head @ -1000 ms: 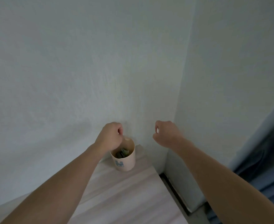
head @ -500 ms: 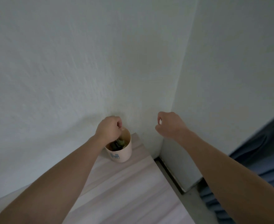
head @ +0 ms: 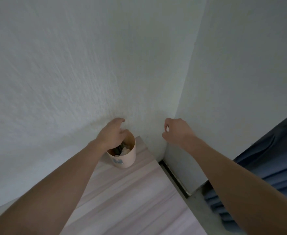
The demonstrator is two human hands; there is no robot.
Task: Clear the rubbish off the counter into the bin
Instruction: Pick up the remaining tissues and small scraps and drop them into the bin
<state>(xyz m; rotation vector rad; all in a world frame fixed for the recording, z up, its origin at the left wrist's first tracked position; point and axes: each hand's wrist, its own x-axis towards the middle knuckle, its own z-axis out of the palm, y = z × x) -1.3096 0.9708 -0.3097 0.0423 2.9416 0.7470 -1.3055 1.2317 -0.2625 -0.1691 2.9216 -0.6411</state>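
A small beige cup (head: 124,160) with a blue print serves as the bin and stands at the far corner of the pale wood counter (head: 131,192), against the wall. Inside it lie dark scraps and a white crumpled piece (head: 125,150). My left hand (head: 112,134) hovers over the cup's mouth with its fingers spread and nothing in them, hiding the rim's left side. My right hand (head: 176,131) hangs in the air to the right of the cup, beyond the counter's edge, fingers curled into a loose fist. A small white spot shows at its fingertips; I cannot tell what it is.
White walls (head: 88,65) meet in a corner just behind the cup. A dark gap (head: 175,178) runs along the counter's right edge. Blue fabric (head: 266,167) lies lower right.
My left hand was a closed fist over the cup and has now spread open. A white crumpled piece now lies in the cup. The view has tipped slightly; my right hand stays curled.
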